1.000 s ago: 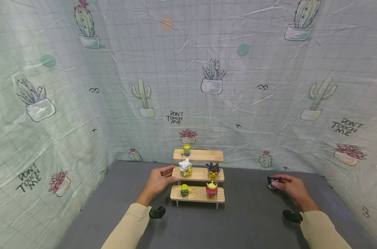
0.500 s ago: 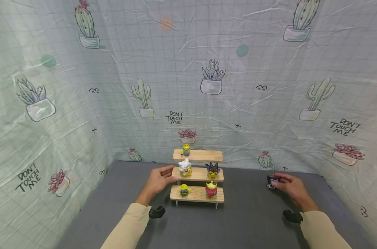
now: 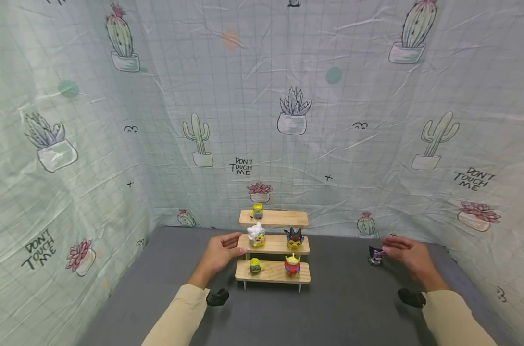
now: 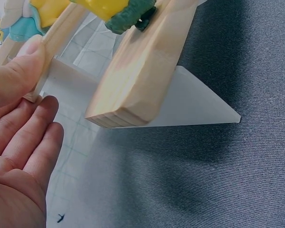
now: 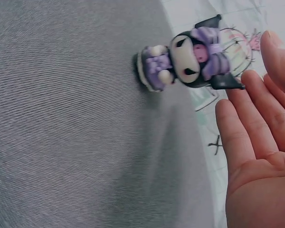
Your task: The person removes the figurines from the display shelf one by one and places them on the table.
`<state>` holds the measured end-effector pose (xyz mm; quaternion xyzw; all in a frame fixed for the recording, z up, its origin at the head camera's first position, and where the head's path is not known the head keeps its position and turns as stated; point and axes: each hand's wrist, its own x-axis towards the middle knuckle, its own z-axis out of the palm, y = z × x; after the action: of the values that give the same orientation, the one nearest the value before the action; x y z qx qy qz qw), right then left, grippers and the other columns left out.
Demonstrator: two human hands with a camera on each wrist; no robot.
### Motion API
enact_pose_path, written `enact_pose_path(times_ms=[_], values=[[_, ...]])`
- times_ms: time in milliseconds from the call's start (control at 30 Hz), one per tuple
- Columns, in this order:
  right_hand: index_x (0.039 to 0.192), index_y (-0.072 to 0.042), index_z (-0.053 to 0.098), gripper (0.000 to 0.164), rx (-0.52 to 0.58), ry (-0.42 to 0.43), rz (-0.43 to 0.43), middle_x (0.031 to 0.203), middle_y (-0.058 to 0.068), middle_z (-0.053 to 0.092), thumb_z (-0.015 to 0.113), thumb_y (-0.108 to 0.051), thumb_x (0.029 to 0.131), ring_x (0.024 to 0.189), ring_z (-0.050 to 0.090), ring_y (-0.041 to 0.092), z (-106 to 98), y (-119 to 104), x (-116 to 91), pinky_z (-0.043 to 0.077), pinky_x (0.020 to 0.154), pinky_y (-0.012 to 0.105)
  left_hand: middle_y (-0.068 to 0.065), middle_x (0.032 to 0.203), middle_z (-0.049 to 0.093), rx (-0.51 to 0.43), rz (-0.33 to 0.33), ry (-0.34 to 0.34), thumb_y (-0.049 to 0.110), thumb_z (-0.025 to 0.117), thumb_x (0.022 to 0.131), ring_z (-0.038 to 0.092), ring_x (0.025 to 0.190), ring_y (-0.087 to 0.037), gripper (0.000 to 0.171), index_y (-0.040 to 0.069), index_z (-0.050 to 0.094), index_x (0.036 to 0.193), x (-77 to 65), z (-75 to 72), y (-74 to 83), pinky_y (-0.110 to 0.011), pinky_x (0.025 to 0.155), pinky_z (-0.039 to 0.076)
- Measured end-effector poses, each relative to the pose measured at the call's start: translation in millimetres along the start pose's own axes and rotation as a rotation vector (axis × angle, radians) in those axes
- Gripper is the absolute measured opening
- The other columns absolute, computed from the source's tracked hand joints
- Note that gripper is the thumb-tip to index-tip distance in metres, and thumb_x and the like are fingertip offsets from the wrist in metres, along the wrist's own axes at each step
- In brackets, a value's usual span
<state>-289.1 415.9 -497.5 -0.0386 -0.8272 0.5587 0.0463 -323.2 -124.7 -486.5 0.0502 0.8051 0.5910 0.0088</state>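
Note:
My left hand [image 3: 219,253] pinches the left end of the middle board of a three-tier wooden display stand [image 3: 277,244], thumb above and fingers below in the left wrist view. Well to the right of the stand, a black and purple figurine [image 5: 178,64] with a pale face and a purple bow stands upright on the grey table. My right hand [image 3: 411,259] is just right of that figurine, its fingers spread apart and holding nothing. In the right wrist view the fingertips [image 5: 251,78] come close to one of its black ears.
Several toy figures stand on the boards: a yellow minion [image 3: 257,210] on top, a white-hooded figure [image 3: 256,235] and a black-hooded one [image 3: 294,238] in the middle, a green-and-yellow figure [image 3: 255,265] and a red-suited one [image 3: 293,265] below. A cactus-print cloth [image 3: 331,144] hangs behind.
My right hand has let go of the black and purple figurine and drawn back slightly to the right, leaving it standing. The left hand keeps its hold on the stand. The head view has tilted up slightly.

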Motion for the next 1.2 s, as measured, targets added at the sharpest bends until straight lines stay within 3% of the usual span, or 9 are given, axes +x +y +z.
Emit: enact_pose_path(times_ms=[167,433,867,1200], values=[[0.143,0.012,0.054,0.066,-0.071,-0.002,0.015,0.107,-0.022,0.076,0.076,-0.03,0.097,0.091,0.066,-0.015,-7,-11,-4,0.059,0.08,0.012,-0.023,0.145,0.063,0.025,0.019,-0.01,0.005,0.08,0.09,0.059,0.138,-0.039,0.057,-0.001,0.061,0.144,-1.9,0.2,1.1,-0.044,0.108,0.059],[0.145,0.009,0.055,0.067,-0.088,-0.022,-0.019,0.11,-0.026,0.074,0.075,-0.035,0.098,0.094,0.067,-0.014,-11,-28,-3,0.059,0.083,0.012,-0.023,0.144,0.063,0.005,0.023,-0.017,0.004,0.081,0.09,0.06,0.138,-0.04,0.057,-0.001,0.062,0.143,-4.7,-1.1,2.3,-0.045,0.106,0.06],[0.146,0.007,0.055,0.065,-0.022,-0.046,-0.001,0.111,-0.025,0.075,0.074,-0.033,0.099,0.096,0.065,-0.016,7,-63,4,0.058,0.085,0.01,-0.024,0.145,0.063,-0.005,0.035,-0.02,0.004,0.08,0.09,0.059,0.138,-0.04,0.057,-0.002,0.061,0.143,-4.6,-2.9,1.7,-0.045,0.106,0.06],[0.142,0.011,0.057,0.06,0.042,-0.099,-0.09,0.108,-0.026,0.075,0.076,-0.026,0.098,0.099,0.067,-0.014,16,-83,5,0.057,0.085,0.008,-0.024,0.147,0.06,0.013,0.042,-0.034,0.007,0.08,0.091,0.058,0.139,-0.04,0.057,-0.001,0.061,0.144,-3.6,-3.3,-0.7,-0.042,0.105,0.061]])
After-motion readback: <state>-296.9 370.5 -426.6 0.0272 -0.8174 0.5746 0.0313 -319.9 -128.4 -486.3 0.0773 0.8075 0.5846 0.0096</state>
